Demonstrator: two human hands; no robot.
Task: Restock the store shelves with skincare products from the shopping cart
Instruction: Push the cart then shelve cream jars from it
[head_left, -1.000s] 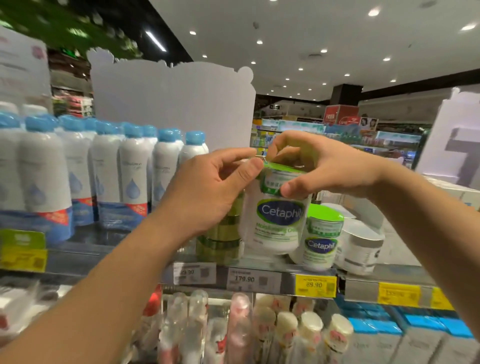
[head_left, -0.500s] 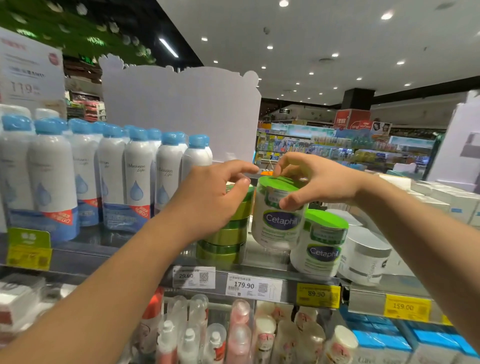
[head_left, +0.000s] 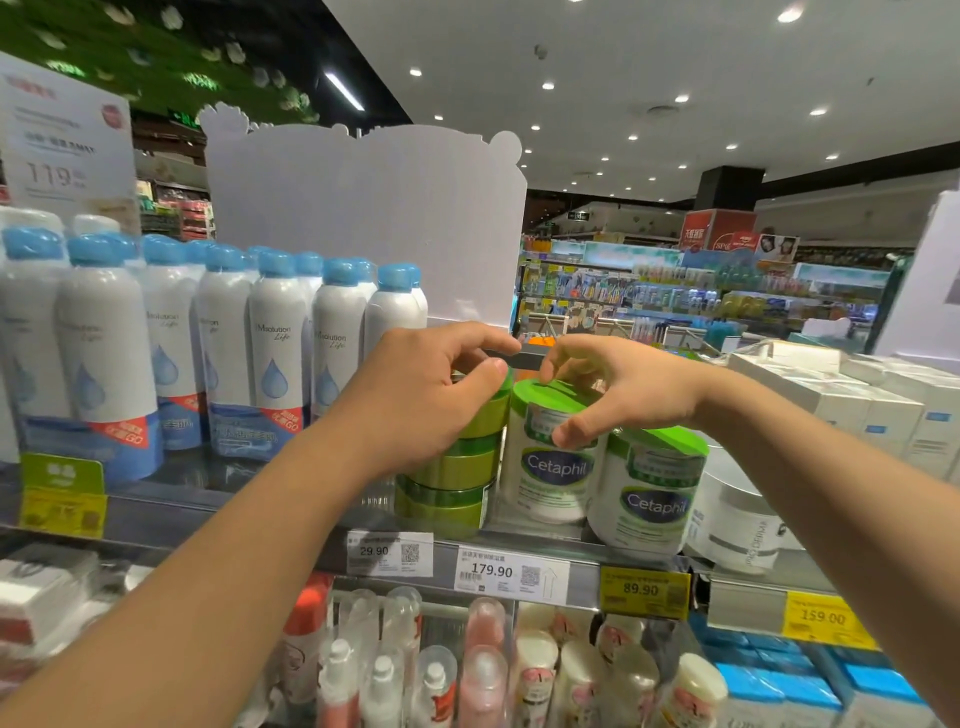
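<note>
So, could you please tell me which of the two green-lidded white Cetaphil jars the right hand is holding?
The rear, left-hand green-lidded white Cetaphil jar; the right hand pinches its lid, while the front jar stands untouched.

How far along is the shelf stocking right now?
Done: one Cetaphil jar stands on the shelf. In hand: the right hand holds a second jar by its lid, seemingly set down; the left hand grips the green tins. The cart is out of view.
</note>
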